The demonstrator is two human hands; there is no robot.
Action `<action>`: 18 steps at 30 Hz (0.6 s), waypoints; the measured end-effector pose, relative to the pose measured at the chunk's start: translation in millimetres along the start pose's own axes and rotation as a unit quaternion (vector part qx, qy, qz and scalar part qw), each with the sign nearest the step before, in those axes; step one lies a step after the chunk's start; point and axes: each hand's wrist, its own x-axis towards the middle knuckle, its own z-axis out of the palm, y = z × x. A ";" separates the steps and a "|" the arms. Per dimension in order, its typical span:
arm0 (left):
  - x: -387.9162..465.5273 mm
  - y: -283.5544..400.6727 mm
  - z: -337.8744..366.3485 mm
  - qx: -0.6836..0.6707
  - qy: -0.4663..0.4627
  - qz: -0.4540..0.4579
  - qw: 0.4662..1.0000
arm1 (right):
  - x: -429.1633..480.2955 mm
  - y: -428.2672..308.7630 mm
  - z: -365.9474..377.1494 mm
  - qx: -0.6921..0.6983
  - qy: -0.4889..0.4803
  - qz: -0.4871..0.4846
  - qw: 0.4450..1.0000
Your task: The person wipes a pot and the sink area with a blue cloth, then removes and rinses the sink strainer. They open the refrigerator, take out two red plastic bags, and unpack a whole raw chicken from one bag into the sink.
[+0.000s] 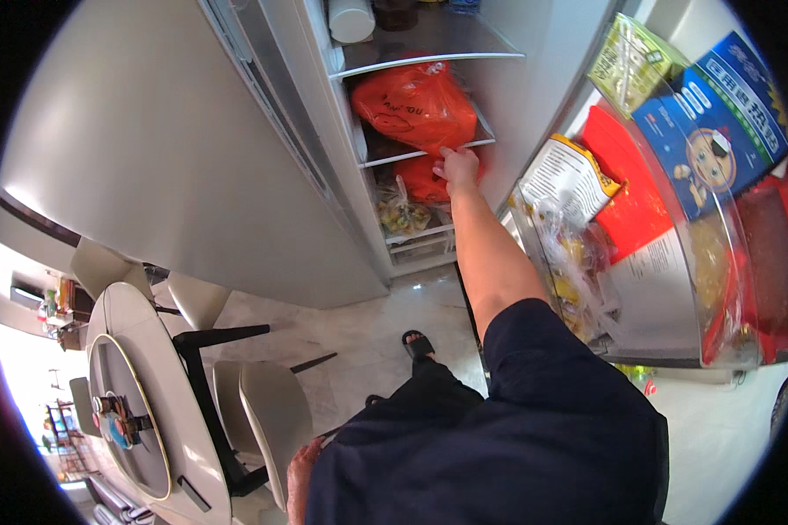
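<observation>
My right hand [459,168] reaches into an open refrigerator, its fingers at the lower edge of a red plastic bag [414,105] on a middle shelf. Whether they grip the bag or only touch it, I cannot tell. On the level below, partly behind the hand, sits a second red plastic bag [420,180]. Beside it is a knotted clear bag [402,215] with small multicoloured pieces inside. My left hand [302,476] hangs low by my hip at the bottom of the view, its fingers mostly hidden.
To the right, the open door's bins [686,289] hold a blue box [712,125], a green carton [634,65] and several packets. A closed grey door [171,151] stands at left. Behind it are an oval dining table [200,453] and chairs [279,420]. A white-lidded container [352,25] lies on the upper shelf.
</observation>
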 end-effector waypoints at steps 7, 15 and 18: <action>-11.5 -0.2 16.7 -0.006 -0.008 -0.060 0.998 | 21.9 12.5 32.0 0.018 0.076 0.051 0.996; 8.8 -6.3 21.0 -0.024 -0.010 -0.028 0.999 | 26.4 14.4 31.4 -0.052 0.092 -0.033 0.994; 16.2 0.7 15.0 -0.016 -0.011 0.000 1.000 | 24.8 13.1 27.6 -0.044 0.069 -0.044 0.996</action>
